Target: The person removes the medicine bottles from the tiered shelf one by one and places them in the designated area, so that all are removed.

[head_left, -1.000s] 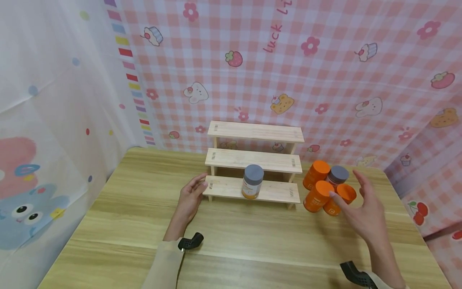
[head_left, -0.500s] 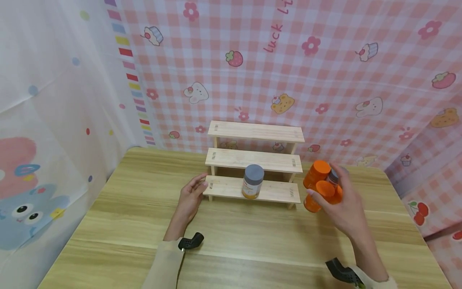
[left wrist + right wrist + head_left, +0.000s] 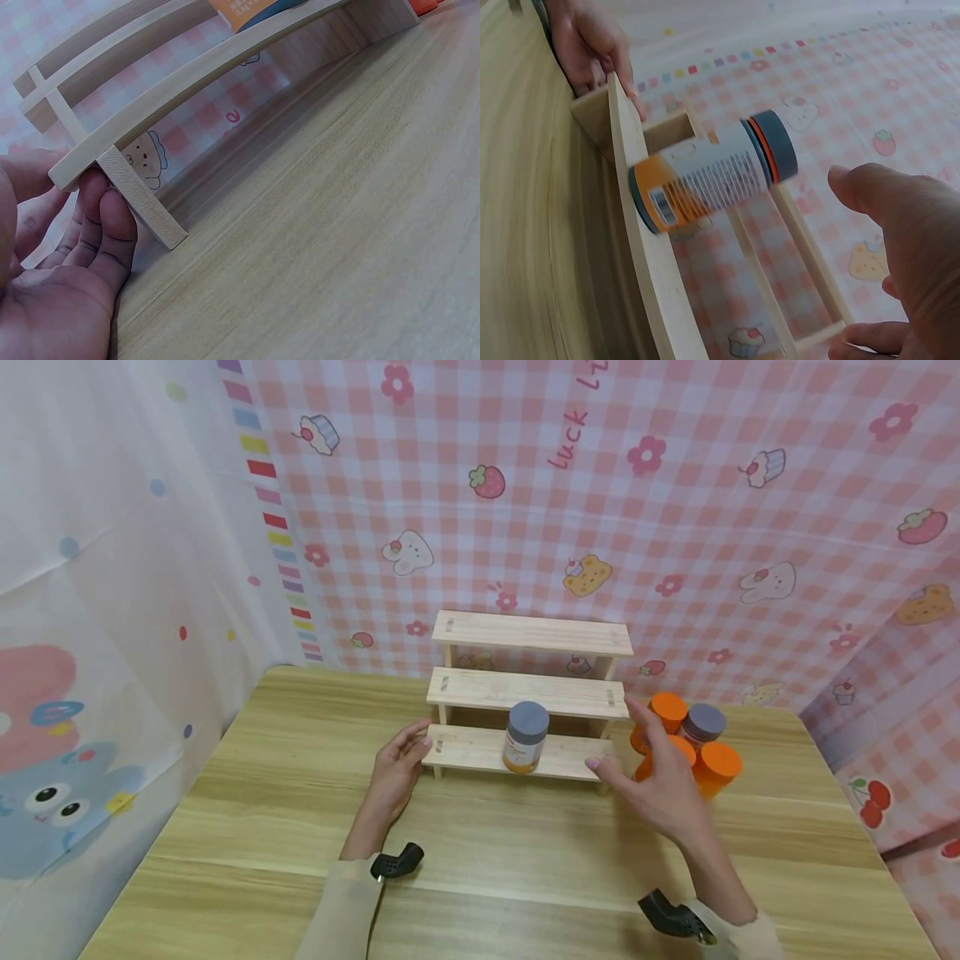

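A three-step wooden display shelf (image 3: pixel 532 633) stands on the table. At the left end of its lowest step, my left hand (image 3: pixel 397 768) grips the board, its fingers bent under the edge in the left wrist view. A supplement jar (image 3: pixel 527 739) with a grey lid and orange-and-white label sits upright on that step. My right hand (image 3: pixel 663 785) is spread, thumb and index finger apart, near the step's right end and holding nothing. In the right wrist view the thumb (image 3: pixel 855 187) is apart from the jar (image 3: pixel 712 176).
Several orange jars (image 3: pixel 717 768) and another grey-lidded jar (image 3: pixel 703 723) cluster right of the shelf, partly hidden by my right hand. A pink checked cloth (image 3: pixel 480 543) hangs behind the table (image 3: pixel 480 868), a white one (image 3: pixel 112 577) at left.
My right hand has moved left from over the cluster of jars to the shelf's right end, fingers still spread. The left hand and the jar on the step have not moved.
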A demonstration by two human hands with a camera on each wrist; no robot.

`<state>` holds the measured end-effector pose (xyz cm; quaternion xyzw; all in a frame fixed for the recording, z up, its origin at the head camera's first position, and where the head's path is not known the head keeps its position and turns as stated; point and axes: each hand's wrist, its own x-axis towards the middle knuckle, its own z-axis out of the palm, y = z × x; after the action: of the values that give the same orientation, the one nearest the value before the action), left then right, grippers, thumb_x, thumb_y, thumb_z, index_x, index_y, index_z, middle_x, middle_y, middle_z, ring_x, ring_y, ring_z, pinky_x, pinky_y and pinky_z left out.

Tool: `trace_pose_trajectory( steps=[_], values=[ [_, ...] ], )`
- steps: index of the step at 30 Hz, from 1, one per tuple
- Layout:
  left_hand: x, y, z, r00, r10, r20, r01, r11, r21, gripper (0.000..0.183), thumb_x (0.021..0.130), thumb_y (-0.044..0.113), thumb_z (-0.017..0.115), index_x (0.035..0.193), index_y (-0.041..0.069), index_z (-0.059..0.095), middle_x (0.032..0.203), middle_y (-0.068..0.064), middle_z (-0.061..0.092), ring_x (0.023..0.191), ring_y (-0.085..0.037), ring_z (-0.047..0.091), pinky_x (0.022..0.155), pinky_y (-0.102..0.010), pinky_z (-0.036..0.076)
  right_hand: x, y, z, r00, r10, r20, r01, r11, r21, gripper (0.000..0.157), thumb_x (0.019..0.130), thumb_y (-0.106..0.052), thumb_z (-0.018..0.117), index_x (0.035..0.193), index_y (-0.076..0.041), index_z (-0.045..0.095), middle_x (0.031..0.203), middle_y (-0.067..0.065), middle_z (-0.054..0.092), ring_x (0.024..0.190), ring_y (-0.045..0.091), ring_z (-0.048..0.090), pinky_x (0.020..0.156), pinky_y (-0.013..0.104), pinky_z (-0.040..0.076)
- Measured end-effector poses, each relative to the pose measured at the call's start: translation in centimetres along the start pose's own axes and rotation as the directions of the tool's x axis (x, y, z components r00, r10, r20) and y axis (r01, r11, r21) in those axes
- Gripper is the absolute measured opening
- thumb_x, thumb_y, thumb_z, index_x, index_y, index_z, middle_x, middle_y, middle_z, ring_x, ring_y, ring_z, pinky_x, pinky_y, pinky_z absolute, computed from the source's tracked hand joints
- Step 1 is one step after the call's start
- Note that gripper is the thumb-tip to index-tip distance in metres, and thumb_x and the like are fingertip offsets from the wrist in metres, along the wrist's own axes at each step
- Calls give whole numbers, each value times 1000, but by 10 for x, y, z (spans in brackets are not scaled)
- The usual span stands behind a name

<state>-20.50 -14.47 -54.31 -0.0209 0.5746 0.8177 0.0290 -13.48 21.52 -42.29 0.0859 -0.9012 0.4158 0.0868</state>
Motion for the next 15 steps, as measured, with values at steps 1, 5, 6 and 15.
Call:
trace_pose_trajectory(
  steps=[1,5,6,15],
  values=[
    [0,0,0,1000,0,0,0,1000,0,43,104,4,58,146,0,52,105,4,64,95,-7,62,79,-17,53,1,-1,3,1000,-4,8,4,1000,14,96,88,-37,82,163,-26,24,166,13,34,148,43,38,114,69,35],
    [0,0,0,1000,1,-3,-1,1000,8,44,103,4,58,146,-1,52,106,4,64,95,-7,62,78,-18,54,6,-6,13,999,8,49,-11,998,66,95,88,-38,82,163,-27,24,167,10,33,149,41,38,118,62,35],
    [0,0,-1,1000,0,-4,0,1000,8,44,103,4,58,146,-1,52,106,3,64,96,-8,63,79,-18,54,7,-7,16,998,15,58,-19,997,74,95,88,-39,82,163,-27,24,167,9,33,148,42,38,118,62,35],
    [0,1,0,1000,-11,-5,11,1000,3,42,104,3,57,146,0,53,108,1,64,97,-9,63,79,-18,54,16,-22,42,995,-18,101,6,993,114,95,87,-40,83,162,-23,27,166,9,35,151,32,38,120,54,36]
  ],
)
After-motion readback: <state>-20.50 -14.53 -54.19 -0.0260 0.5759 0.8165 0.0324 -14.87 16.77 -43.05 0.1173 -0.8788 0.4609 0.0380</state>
